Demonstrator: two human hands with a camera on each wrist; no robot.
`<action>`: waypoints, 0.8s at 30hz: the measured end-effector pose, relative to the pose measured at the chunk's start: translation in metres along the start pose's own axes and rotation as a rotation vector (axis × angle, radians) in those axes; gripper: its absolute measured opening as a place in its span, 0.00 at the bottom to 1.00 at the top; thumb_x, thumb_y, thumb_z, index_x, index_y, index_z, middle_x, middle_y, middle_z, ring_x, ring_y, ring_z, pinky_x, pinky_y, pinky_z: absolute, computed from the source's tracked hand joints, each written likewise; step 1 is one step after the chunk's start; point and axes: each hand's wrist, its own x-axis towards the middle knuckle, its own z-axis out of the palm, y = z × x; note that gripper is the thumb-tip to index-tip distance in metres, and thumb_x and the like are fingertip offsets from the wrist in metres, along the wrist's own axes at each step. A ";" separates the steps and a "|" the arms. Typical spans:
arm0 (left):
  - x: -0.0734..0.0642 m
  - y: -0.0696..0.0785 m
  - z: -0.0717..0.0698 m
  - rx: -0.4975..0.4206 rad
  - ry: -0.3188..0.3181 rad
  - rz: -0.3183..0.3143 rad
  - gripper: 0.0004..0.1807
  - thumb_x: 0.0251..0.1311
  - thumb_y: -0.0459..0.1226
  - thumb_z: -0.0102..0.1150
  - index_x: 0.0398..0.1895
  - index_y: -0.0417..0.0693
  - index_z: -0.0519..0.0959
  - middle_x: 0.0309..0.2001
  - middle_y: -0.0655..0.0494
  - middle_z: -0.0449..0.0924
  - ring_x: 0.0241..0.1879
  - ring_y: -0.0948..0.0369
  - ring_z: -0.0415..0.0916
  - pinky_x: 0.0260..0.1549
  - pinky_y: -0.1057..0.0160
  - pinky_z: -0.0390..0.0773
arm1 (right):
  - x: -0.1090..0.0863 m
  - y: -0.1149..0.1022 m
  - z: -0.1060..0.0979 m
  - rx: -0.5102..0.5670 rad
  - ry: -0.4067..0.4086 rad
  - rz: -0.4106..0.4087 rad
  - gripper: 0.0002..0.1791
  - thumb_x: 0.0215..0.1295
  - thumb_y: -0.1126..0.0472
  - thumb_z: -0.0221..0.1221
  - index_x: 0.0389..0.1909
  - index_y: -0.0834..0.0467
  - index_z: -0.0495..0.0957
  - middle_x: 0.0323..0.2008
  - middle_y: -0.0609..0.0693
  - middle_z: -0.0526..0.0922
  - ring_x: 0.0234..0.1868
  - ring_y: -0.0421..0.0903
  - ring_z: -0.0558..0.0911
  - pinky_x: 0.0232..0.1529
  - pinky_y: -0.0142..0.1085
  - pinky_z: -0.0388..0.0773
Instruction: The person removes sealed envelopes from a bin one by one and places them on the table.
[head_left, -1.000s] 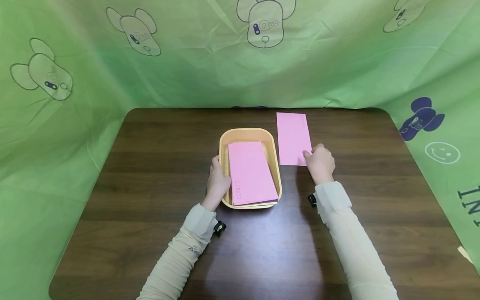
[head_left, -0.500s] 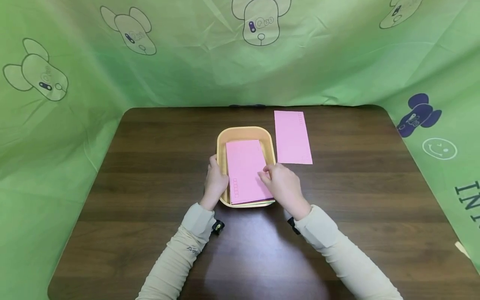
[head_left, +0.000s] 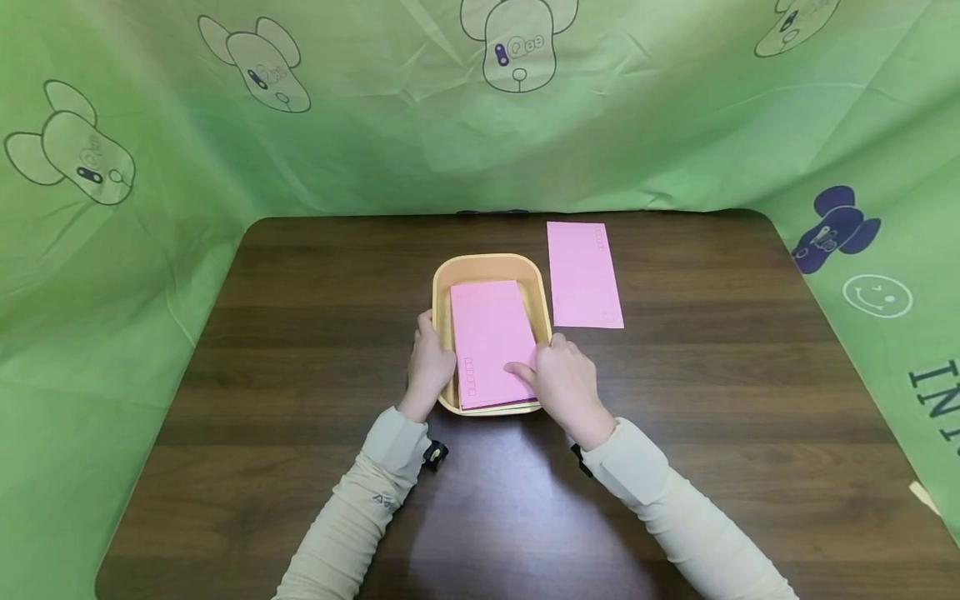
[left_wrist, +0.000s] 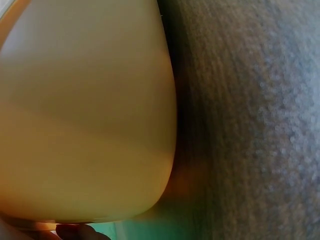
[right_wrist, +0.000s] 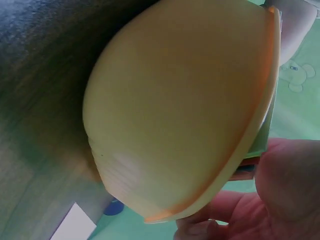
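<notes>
A pale orange plastic bin (head_left: 487, 267) stands near the table's middle. Inside lies a stack of envelopes (head_left: 489, 325), pink on top, with other colours showing at the near edge. My left hand (head_left: 429, 367) grips the bin's left side, thumb at the rim. At the opposite rim is my right hand (head_left: 566, 383), its thumb over the top envelope and its fingers curled by the bin's edge; the right wrist view shows those fingers (right_wrist: 197, 227) at the rim. A loose pink envelope (head_left: 585, 275) lies flat on the table behind the right hand.
The dark wooden table (head_left: 322, 375) has rounded far corners. Green printed cloth (head_left: 390, 133) hangs behind it and along both sides. Dark cameras are strapped at both wrists. A small pale strip (head_left: 924, 498) shows by the table's right edge.
My right hand has left the loose envelope, come left to the bin and slid slightly nearer along its right rim. The left hand keeps its hold on the bin.
</notes>
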 end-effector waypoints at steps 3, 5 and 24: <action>0.000 0.000 0.000 0.009 0.004 0.001 0.36 0.53 0.22 0.47 0.68 0.47 0.55 0.54 0.35 0.69 0.47 0.45 0.72 0.44 0.48 0.73 | 0.000 -0.001 0.000 -0.011 0.004 0.001 0.29 0.53 0.40 0.65 0.12 0.61 0.72 0.24 0.59 0.75 0.27 0.56 0.78 0.24 0.48 0.76; 0.000 0.000 0.000 0.012 0.004 -0.001 0.36 0.53 0.22 0.47 0.68 0.47 0.55 0.55 0.35 0.69 0.47 0.44 0.72 0.44 0.48 0.73 | 0.000 -0.002 0.001 -0.018 0.017 -0.002 0.29 0.52 0.40 0.65 0.13 0.63 0.74 0.23 0.59 0.75 0.26 0.57 0.78 0.22 0.48 0.76; -0.001 0.002 -0.001 0.026 0.011 0.002 0.37 0.52 0.23 0.47 0.68 0.46 0.55 0.57 0.36 0.69 0.49 0.44 0.72 0.45 0.46 0.72 | 0.002 -0.001 -0.004 0.055 0.056 0.003 0.29 0.49 0.47 0.70 0.33 0.68 0.71 0.23 0.60 0.77 0.24 0.60 0.81 0.23 0.49 0.76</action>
